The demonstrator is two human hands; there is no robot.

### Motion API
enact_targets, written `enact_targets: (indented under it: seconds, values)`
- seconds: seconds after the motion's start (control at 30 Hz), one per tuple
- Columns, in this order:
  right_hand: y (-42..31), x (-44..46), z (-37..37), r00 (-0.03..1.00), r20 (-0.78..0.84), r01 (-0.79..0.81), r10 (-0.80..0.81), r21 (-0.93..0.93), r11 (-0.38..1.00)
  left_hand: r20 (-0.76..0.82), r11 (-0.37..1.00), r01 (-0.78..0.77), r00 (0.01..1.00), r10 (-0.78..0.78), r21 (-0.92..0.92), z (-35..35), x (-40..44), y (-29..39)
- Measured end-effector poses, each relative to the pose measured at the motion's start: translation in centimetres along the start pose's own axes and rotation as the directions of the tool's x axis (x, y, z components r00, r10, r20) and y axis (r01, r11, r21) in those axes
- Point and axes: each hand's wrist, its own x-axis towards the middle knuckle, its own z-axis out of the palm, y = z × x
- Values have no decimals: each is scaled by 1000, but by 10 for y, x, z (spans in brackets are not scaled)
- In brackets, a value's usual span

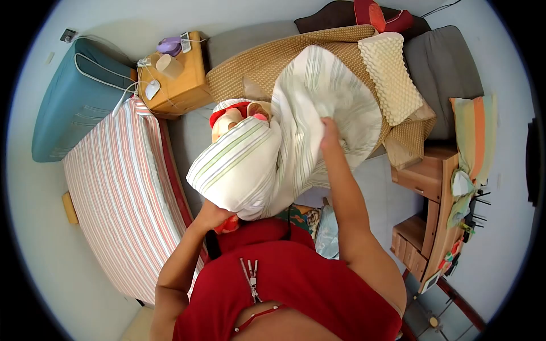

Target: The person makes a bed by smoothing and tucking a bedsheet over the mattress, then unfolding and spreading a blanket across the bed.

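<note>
A white sheet with green and grey stripes (239,162) is bunched up in front of me, off the floor. My left hand (219,215) holds the lower left of this bundle, with its fingers mostly hidden beneath the cloth. A bit of red fabric (228,224) shows beside that hand. My right hand (329,134) grips the sheet farther right, where it billows out and is blurred. A plush toy (226,122) with red, tan and pink parts peeks out at the top left of the bundle.
On the left stands a bed with a red-striped sheet (122,187) and a blue mattress-like block (85,102). A wooden nightstand (190,85) holds small items. Behind the bundle is a sofa with a brown cover (244,62) and a cream pillow (389,77). A wooden desk (424,170) is at right.
</note>
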Motion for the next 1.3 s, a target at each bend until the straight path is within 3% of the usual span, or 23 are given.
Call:
enact_targets:
  seconds: [0.1,0.2,0.3,0.33,0.4,0.5,0.53,0.63,0.7,0.73,0.77,0.83,0.9,0.93,0.97,1.03,1.13,1.2,1.23,1.3]
  values:
    - [-67,-101,26,951,305,-72,45,75,995,-84,992,38,995,-48,-118,-2,2,-4]
    - [-80,-167,2,900,432,0,51,-117,993,-102,955,164,976,-194,-247,-4,6,-7]
    - [-57,-175,-42,829,485,-190,279,-225,956,-113,929,217,959,-260,-301,-5,10,-14]
    - [-46,-167,-58,841,392,-172,373,-460,871,-125,928,202,960,-251,-311,-2,12,-16]
    - [-16,-138,-101,865,150,-154,479,-829,537,-121,946,167,971,-207,-279,4,17,-19]
    - [50,-93,-184,979,86,69,187,-993,94,-160,976,132,974,-160,-174,10,19,-17]
    - [41,-114,-159,980,36,-23,193,-954,299,-138,980,134,978,-154,-147,9,20,-19]
    - [59,-111,-141,961,171,-40,216,-690,722,-124,988,131,982,-141,-86,8,19,-17]
    - [57,-109,-118,991,-28,-117,129,-632,766,-55,976,204,976,-208,-74,0,17,-20]
    - [57,-107,-105,988,-124,-145,87,-599,787,-127,986,168,977,-169,-17,-1,16,-17]
    - [64,-93,-108,995,-88,-93,48,-637,765,-183,996,84,979,-88,-27,2,16,-21]
    - [77,-46,-144,1000,-5,17,-29,-700,714,-138,996,88,986,-88,-10,2,16,-35]
    - [60,-37,-131,980,-77,-193,184,-604,773,-86,986,157,985,-151,61,-3,14,-34]
    - [47,-45,-113,986,-101,-164,129,-547,821,-133,994,77,989,-67,74,0,15,-42]
    - [32,-59,-86,989,-127,-128,75,-487,864,-168,986,153,976,-141,65,-5,8,-26]
    - [-5,-53,-84,994,-35,76,-101,-432,899,-275,996,88,957,-92,-28,-4,1,-29]
    - [-92,-155,-17,864,277,504,-421,-492,710,-315,953,27,941,-127,-302,-5,-21,-9]
    - [-148,-216,23,835,321,541,-447,-338,770,-372,908,-41,919,-129,-416,0,-37,13]
    - [-169,-263,59,918,228,375,-325,-225,899,-402,880,-82,907,-129,-468,2,-45,22]
    - [-204,-300,63,850,291,499,-440,-175,848,-493,734,-251,860,-130,-631,10,-71,51]
